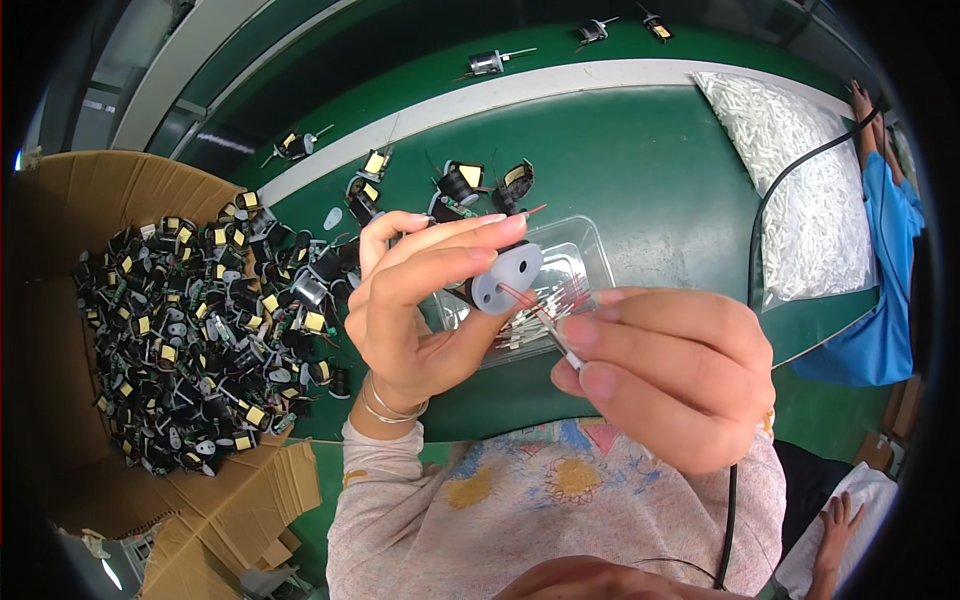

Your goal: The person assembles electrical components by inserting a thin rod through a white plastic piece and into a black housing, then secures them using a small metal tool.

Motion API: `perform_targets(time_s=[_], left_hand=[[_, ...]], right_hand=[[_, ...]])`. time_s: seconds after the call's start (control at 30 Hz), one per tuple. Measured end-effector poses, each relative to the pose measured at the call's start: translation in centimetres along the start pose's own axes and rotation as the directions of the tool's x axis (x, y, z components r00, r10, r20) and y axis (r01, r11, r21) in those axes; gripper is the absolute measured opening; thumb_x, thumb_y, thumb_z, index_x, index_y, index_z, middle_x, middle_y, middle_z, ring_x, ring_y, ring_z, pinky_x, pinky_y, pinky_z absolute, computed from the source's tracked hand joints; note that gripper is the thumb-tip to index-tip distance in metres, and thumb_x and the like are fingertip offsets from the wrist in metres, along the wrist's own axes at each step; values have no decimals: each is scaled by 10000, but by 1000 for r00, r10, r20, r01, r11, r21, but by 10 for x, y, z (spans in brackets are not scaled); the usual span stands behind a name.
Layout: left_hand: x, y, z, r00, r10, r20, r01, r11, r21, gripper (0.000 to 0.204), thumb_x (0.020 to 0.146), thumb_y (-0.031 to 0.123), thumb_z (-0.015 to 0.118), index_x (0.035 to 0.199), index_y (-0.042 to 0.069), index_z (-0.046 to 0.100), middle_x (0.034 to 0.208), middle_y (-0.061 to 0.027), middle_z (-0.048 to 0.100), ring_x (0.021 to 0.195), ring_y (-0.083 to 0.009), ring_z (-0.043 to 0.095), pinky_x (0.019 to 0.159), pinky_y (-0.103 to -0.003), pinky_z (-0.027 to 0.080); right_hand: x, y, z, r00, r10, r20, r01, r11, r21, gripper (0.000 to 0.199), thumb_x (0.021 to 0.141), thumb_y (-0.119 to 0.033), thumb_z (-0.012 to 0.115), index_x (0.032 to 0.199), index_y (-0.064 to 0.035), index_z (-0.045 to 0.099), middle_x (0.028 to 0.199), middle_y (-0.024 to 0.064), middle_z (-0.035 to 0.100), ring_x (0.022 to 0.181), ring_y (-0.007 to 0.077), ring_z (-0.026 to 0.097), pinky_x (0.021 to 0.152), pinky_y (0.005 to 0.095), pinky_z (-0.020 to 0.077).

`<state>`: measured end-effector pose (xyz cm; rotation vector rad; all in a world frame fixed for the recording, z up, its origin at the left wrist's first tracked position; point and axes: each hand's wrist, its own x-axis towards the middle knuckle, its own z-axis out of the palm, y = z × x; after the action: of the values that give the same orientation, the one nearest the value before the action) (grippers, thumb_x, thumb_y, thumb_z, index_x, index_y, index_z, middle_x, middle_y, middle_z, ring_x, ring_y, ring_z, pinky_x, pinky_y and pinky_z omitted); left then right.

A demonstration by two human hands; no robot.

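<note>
My left hand [425,290] grips a small dark electronic part with a pale grey oval end cap [513,276], fingers above and thumb below. The cap has small round holes, and thin red wires come out of one. My right hand [670,365] pinches a slim piece with a white end [572,358] where those wires lead; its exact kind is hard to make out. Beneath both hands, a clear plastic tray [597,240] holds several thin red-wired pieces with white ends. Several similar black parts [462,182] with yellow pads lie just beyond my left hand.
At the left, a big cardboard box [60,215] is heaped with black parts. A clear bag of small white pieces [800,190] lies at the right beside a black cable [765,200]. A green belt [400,60] behind a white rail carries several parts. Other people are at the right.
</note>
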<state>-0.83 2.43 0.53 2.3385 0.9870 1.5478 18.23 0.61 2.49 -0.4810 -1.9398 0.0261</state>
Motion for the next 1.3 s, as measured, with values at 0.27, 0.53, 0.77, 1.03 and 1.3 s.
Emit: perform_targets(time_s=[0.27,0.53,0.77,1.03,1.3], left_hand=[[0,-3,1,1000,22,-7,-22,1000,17,395,643,53,772,967,72,547,939,-95,682,852,-210,660,763,-327,390],[6,-1,-2,997,60,53,-63,997,52,418,625,63,782,970,72,547,934,-88,684,804,-199,654,733,-308,388],[-3,-5,5,991,-133,-23,119,939,-322,397,600,104,795,892,50,530,896,-109,685,726,-163,617,693,-281,383],[-8,0,4,959,-283,28,262,842,-471,223,703,-16,680,873,-9,536,1012,-201,630,861,-231,623,762,-305,493],[-6,4,6,975,-222,14,217,931,-293,201,699,-20,690,843,-29,551,925,-190,648,787,-222,646,673,-268,509]], right_hand=[[2,11,1,998,48,-43,-44,995,94,359,571,15,769,863,-18,564,855,131,653,704,223,623,566,255,523],[7,12,3,997,78,-19,-77,996,37,247,568,0,763,773,-14,626,802,126,656,678,222,615,533,261,495],[11,30,6,958,271,98,-288,921,261,221,575,87,682,777,1,653,725,72,628,617,208,578,552,274,448],[5,18,13,999,31,-25,-35,988,-150,371,422,-18,610,786,-12,677,765,71,618,648,205,567,536,279,467],[4,25,21,992,120,-49,-120,993,-4,264,512,15,615,771,-12,659,708,60,596,622,202,566,536,273,472]])
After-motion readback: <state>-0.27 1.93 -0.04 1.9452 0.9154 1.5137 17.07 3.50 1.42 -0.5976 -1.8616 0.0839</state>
